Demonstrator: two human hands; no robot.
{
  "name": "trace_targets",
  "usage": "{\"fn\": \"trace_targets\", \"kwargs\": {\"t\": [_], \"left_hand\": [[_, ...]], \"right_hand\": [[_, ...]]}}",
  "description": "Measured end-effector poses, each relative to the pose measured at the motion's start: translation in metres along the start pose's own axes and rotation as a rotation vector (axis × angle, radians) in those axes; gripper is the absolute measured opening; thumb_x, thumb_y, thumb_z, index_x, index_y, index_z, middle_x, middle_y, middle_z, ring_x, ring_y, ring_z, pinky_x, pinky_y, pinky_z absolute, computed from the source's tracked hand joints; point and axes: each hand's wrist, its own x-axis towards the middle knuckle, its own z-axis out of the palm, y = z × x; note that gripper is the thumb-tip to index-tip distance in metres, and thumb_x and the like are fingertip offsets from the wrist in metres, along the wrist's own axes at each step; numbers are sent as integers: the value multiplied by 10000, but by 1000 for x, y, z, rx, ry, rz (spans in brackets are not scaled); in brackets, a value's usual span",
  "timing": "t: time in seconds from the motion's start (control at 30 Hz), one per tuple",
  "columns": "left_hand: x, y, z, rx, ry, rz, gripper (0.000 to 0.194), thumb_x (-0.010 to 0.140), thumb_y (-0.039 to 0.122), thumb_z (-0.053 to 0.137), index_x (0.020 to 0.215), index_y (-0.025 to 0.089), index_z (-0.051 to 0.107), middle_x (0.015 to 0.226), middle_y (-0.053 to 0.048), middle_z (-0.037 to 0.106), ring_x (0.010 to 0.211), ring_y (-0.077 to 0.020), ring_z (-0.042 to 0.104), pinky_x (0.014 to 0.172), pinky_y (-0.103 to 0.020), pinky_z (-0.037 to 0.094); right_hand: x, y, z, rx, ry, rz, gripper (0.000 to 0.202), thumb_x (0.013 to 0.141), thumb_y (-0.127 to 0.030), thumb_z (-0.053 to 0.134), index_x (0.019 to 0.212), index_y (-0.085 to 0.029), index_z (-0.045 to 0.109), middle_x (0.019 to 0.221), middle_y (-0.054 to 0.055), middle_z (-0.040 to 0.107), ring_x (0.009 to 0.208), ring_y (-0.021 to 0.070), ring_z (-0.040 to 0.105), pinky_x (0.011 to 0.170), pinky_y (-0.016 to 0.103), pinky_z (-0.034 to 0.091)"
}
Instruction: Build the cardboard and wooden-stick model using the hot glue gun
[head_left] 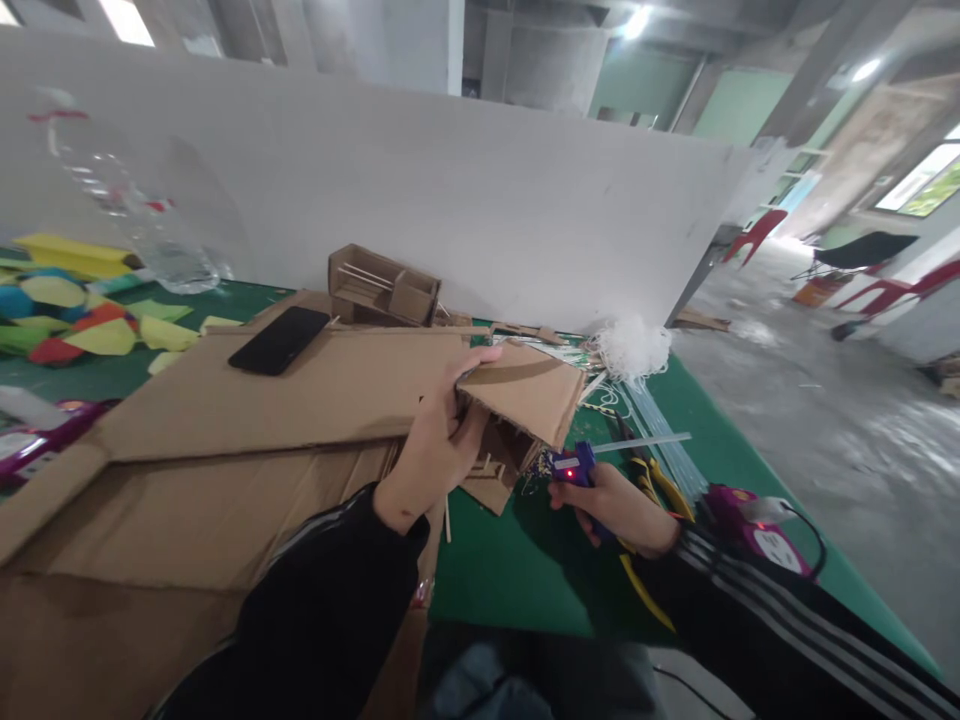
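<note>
My left hand (442,445) grips a small cardboard structure (529,385) by its left side, holding it tilted above the green table. In my right hand (619,505) is a purple glue gun (574,466) with a small red light, and a translucent glue stick (645,441) reaches out from it to the right. The glue gun is close to the lower right edge of the structure. Beneath the structure, another cardboard piece (491,490) lies partly hidden.
Large cardboard sheets (247,510) cover the left, with a black phone (279,340) on them. Behind stands a cardboard box (384,285). Glue sticks (660,430), yellow-handled pliers (667,485) and a purple device (761,530) lie right. Clear bottles (176,250) stand by the white partition.
</note>
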Motion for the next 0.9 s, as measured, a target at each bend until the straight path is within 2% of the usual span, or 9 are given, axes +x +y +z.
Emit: {"fn": "trace_targets", "kwargs": {"t": [0.5, 0.8, 0.9], "left_hand": [[-3, -1, 3, 69, 59, -16, 337, 1001, 265, 510, 1339, 263, 525, 1357, -92, 607, 1376, -243, 493, 1151, -484, 431], [-5, 1, 2, 97, 68, -40, 360, 991, 263, 521, 1351, 260, 520, 1398, -100, 569, 1368, -249, 488, 1163, -493, 404], [-4, 2, 0, 88, 38, -38, 388, 989, 235, 521, 1376, 255, 500, 1433, -102, 548, 1389, -241, 473, 1175, -468, 399]], "right_hand": [[-4, -1, 1, -14, -10, -19, 252, 807, -401, 635, 716, -166, 621, 403, -80, 474, 333, 72, 425, 329, 180, 373], [-8, -5, 1, -26, 12, 5, 245, 812, -396, 632, 732, -166, 615, 400, -82, 472, 335, 76, 434, 331, 180, 377], [-8, -2, -1, -18, 33, 8, 263, 816, -415, 635, 752, -160, 625, 397, -84, 466, 331, 75, 430, 330, 180, 378]]}}
